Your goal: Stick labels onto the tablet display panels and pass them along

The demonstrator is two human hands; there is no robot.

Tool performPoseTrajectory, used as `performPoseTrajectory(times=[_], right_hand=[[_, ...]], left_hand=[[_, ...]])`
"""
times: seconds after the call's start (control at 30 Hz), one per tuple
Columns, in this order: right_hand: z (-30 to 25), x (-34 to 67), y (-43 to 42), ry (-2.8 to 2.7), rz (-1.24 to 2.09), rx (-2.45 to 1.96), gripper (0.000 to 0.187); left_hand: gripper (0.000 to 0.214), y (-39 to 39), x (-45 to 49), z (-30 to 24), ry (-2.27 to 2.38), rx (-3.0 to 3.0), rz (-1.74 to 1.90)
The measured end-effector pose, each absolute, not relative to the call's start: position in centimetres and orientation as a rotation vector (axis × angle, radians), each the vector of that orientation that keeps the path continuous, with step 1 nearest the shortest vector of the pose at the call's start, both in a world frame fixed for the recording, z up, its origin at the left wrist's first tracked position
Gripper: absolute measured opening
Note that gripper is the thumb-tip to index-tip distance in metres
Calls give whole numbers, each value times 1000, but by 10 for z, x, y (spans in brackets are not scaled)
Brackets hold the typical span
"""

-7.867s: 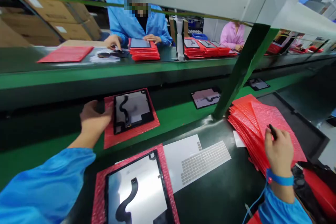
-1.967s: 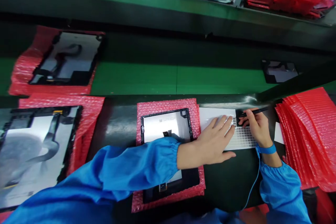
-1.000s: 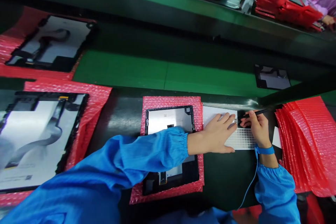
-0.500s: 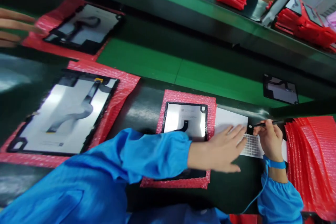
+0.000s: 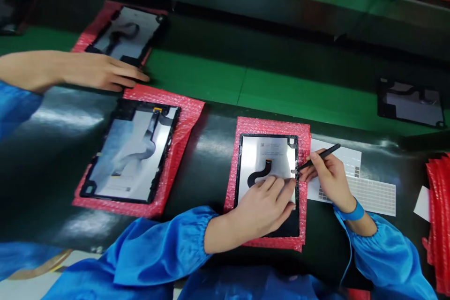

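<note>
A tablet screen panel (image 5: 277,150), silver-backed with a black frame and a curved black flex cable (image 5: 258,173), lies on a red bubble-wrap bag (image 5: 242,126) before me. My left hand (image 5: 265,201) rests across its lower middle, holding nothing, fingers loosely bent and thumb toward the right edge. In my right hand (image 5: 326,173) are slim black tweezers (image 5: 325,151), pinched, their tip at the panel's right edge beside a small grey piece (image 5: 294,171). A blue strap circles that wrist. Sticker sheets (image 5: 374,194) lie under and beside the right hand.
Left of me, another panel (image 5: 140,150) sits on red bubble wrap. A co-worker's hand (image 5: 94,70) reaches over there, near a further panel (image 5: 140,26) on the green strip (image 5: 211,79). One panel (image 5: 411,103) lies at the far right. Red bags (image 5: 439,225) are stacked at right.
My right hand has moved left with the tweezers, from the sticker sheet to the panel's edge. My left hand has moved from the sheets onto the panel. The co-worker's hand has come further in.
</note>
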State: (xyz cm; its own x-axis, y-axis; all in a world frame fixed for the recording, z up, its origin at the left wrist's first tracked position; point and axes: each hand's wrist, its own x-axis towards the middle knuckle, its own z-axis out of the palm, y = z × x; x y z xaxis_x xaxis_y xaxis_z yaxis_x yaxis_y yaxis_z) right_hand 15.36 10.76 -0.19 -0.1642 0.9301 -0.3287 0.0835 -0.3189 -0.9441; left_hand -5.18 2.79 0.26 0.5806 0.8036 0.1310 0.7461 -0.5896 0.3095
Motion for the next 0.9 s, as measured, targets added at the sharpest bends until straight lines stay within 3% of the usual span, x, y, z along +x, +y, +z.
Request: performPoseTrajectory(times=[0.9], right_hand=[[3,157,107,-1131,1523,-1343,46]], left_hand=[[61,34,-48,6,1321,2579,388]])
